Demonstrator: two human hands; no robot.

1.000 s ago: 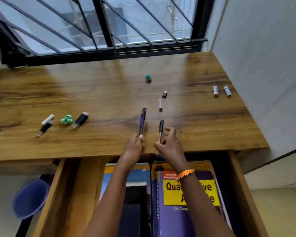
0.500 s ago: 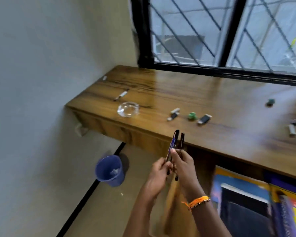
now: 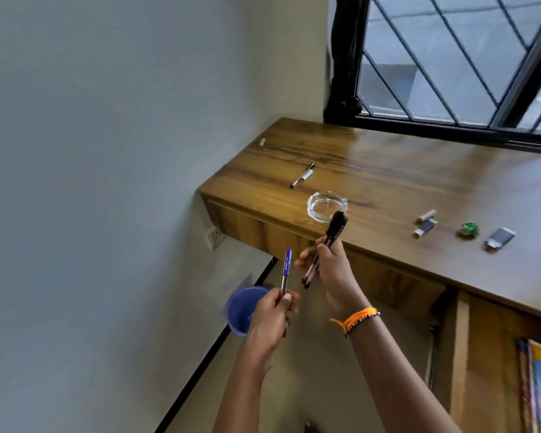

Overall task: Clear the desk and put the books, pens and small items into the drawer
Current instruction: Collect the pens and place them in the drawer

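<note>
head view: left hand is pinching a blue pen upright in its fingers; right hand is gripping a black pen beside the worktop.

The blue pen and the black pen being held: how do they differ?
The blue pen has a blue cap and is pinched low down by the left hand; the black pen has a black cap and is gripped mid-barrel by the right hand. The blue pen stands nearly upright, the black pen leans right. Both are capped, cap uppermost, and held off the desk.
</note>
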